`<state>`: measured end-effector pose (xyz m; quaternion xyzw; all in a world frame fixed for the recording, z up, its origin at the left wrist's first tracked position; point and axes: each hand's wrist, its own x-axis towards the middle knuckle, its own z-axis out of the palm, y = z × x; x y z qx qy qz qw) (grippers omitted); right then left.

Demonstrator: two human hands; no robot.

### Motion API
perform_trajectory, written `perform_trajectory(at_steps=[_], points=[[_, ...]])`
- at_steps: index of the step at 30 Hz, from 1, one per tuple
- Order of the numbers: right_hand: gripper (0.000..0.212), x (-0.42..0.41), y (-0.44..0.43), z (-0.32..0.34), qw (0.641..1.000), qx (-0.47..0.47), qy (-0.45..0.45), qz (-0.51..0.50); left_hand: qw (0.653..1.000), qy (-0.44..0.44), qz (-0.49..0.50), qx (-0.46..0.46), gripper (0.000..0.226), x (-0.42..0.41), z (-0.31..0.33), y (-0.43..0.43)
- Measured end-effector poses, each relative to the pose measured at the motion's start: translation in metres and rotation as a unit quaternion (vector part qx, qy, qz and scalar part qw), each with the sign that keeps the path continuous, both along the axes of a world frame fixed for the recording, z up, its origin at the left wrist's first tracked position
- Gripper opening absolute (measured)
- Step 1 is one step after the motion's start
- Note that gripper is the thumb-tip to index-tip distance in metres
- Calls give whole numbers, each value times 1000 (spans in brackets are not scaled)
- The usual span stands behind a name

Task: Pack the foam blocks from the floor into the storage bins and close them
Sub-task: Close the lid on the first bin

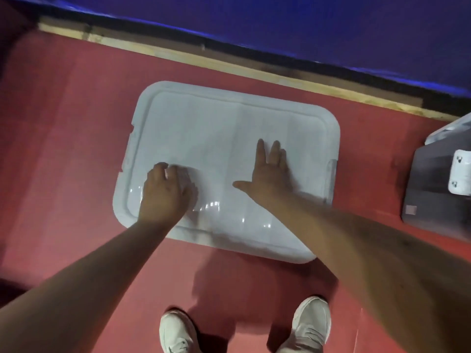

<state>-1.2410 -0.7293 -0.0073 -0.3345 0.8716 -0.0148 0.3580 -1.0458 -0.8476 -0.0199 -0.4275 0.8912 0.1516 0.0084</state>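
The bin lid [224, 138] is white, translucent and glossy, a rounded rectangle with a raised rim, lying flat and level above the red floor [76, 123]. A grey bin [430, 189] with a white latch [460, 171] stands well apart at the right.

- Your bin lid [229, 128] is whitish plastic, smooth and glossy, with glints of light near its close edge.
- The floor [63, 123] around it is a matt red covering with a fine grain.
- The strip [178, 56] along the floor's far edge looks like pale, bare, rough wood.
- Your shoes [312, 324] are matt white cloth.
- The second bin [430, 189] is dull grey plastic, and its latch [460, 171] is smooth white plastic.
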Motion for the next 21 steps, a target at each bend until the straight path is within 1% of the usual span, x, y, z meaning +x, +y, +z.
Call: perform_trajectory(at_steps=[1,2,3,4,5,6,7,8,9,10,11,13,14,16,17,18,19,20,21], points=[[119,9,-10,-5,999,33,8,12,999,-20,9,-24,49,14,-3,-18],[121,16,-17,-9,998,61,17,15,999,-31,25,-25,51,26,-6,-33],[122,22,-23,-13,996,79,27,13,997,-38,60,-1,57,36,-9,-47],[122,25,-26,-19,995,86,39,9,991,-46,115,42,66,44,-12,-61],[122,28,-27,-24,995,83,51,6,973,-55,200,103,77,50,-16,-73],[122,30,-27,-30,996,72,59,2,939,-62,291,172,86,54,-17,-83],[123,31,-26,-35,996,61,64,-1,898,-58,363,243,90,58,-19,-92],[123,32,-25,-39,996,54,69,0,862,-38,400,308,87,62,-22,-99],[123,33,-25,-42,996,52,75,2,840,-9,407,359,79,67,-24,-103],[124,33,-25,-43,995,53,82,5,827,20,402,393,72,71,-25,-108],[123,34,-25,-43,994,55,90,8,816,49,395,420,70,74,-26,-113],[123,34,-26,-43,993,58,103,12,789,97,393,461,67,77,-26,-120],[122,34,-25,-43,992,60,108,14,781,121,393,471,60,77,-27,-122],[122,34,-25,-44,991,65,114,19,776,165,405,455,44,73,-27,-122],[122,34,-24,-45,991,68,115,21,777,181,412,441,43,71,-28,-121],[121,34,-24,-45,991,69,116,22,786,199,409,418,47,71,-31,-120],[121,34,-25,-45,990,71,116,23,810,201,393,385,51,71,-34,-119],[122,34,-25,-45,990,74,117,26,849,181,361,340,51,72,-34,-118],[122,34,-26,-45,989,78,119,29,891,141,318,293,51,73,-34,-118]])
